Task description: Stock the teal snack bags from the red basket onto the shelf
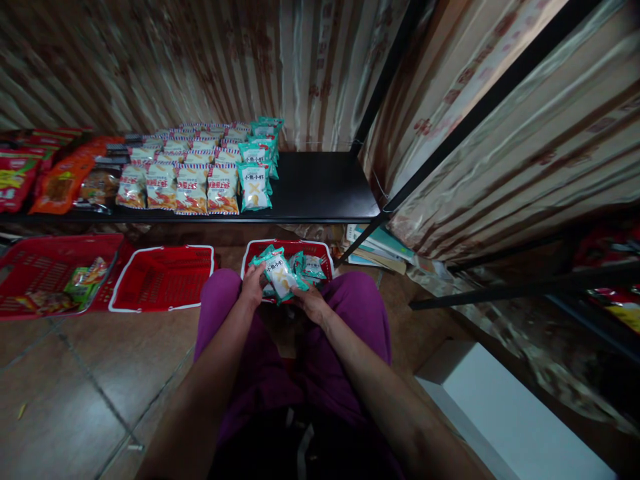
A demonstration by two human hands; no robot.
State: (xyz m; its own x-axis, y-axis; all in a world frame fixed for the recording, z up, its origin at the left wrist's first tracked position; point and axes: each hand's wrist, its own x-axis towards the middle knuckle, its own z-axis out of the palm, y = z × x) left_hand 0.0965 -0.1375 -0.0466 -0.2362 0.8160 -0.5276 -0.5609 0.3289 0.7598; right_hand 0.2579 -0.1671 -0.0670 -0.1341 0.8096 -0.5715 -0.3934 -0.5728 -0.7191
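My left hand [253,285] and my right hand [311,301] hold teal and white snack bags [281,273] between them, over a red basket [324,249] with a white rim. The fingers of both hands are closed on the bags' edges. More teal bags [313,267] lie inside that basket. On the black shelf [320,190] ahead, a column of the same teal bags [255,187] stands at the right end of rows of white and orange snack bags [192,190].
An empty red basket [163,279] and a larger one [95,239] with some snacks are at the left. Orange and red packages [63,183] fill the shelf's left. Black shelf posts [445,153], stacked papers [383,247] and a white box [515,413] are at the right.
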